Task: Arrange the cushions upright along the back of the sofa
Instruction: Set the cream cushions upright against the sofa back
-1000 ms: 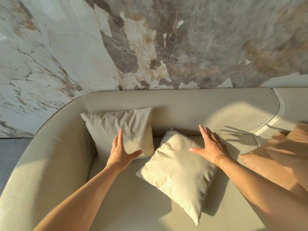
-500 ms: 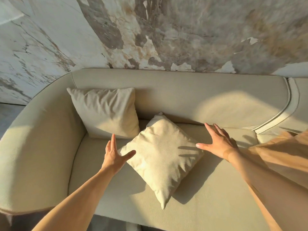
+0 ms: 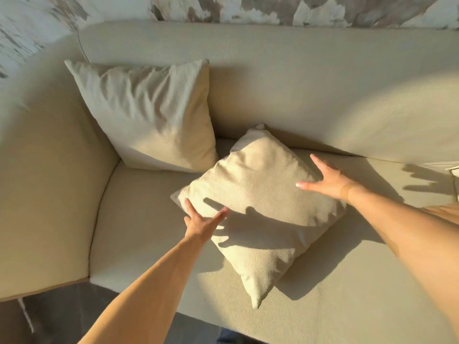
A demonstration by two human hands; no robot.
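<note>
A cream cushion [image 3: 149, 115] stands upright in the sofa's left corner, leaning on the backrest [image 3: 298, 78]. A second cream cushion [image 3: 260, 199] lies flat on the seat, turned like a diamond, its far corner near the backrest. My left hand [image 3: 201, 219] is spread at that cushion's left corner, fingers touching its edge. My right hand [image 3: 325, 180] is spread at its right upper edge, thumb resting on the fabric. Neither hand has closed around it.
The beige sofa seat [image 3: 347, 281] stretches to the right of the flat cushion. The curved left armrest [image 3: 44, 182] bounds the corner. A marbled wall [image 3: 223, 8] runs behind the backrest. Dark floor [image 3: 62, 314] shows at the lower left.
Both hands have come in from beside the flat cushion to touch its left and right edges. The view has tipped downward and closer to the sofa.
</note>
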